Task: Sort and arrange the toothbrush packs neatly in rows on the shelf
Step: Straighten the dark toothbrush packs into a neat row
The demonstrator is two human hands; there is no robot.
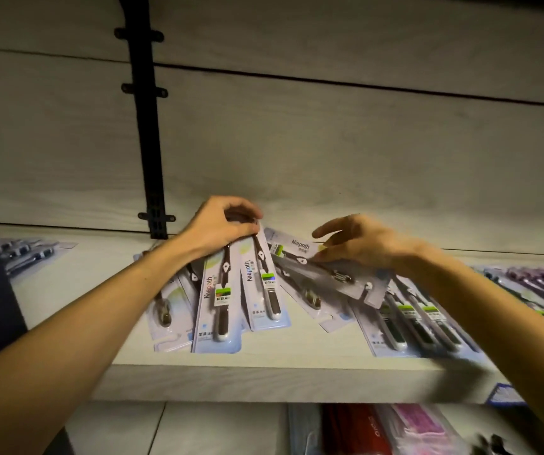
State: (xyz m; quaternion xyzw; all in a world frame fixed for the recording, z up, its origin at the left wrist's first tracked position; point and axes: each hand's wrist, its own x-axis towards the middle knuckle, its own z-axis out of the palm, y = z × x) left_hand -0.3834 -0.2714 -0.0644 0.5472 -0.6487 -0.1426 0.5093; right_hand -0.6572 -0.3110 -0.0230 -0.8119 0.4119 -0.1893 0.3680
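- Fanned, overlapping on shelf: toothbrush packs, tops converging under left hand.
- Left hand pinching top ends of packs, fingers curled.
- Right hand loosely spread, fingertips on tilted pack; grip itself not clear.
- Judged light, stiff card, slick blister; best taken by card edges.

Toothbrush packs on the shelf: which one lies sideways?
The pale blister toothbrush pack under the right hand: its "Niepoth" header points left, while the others fan toward the shelf's front edge.
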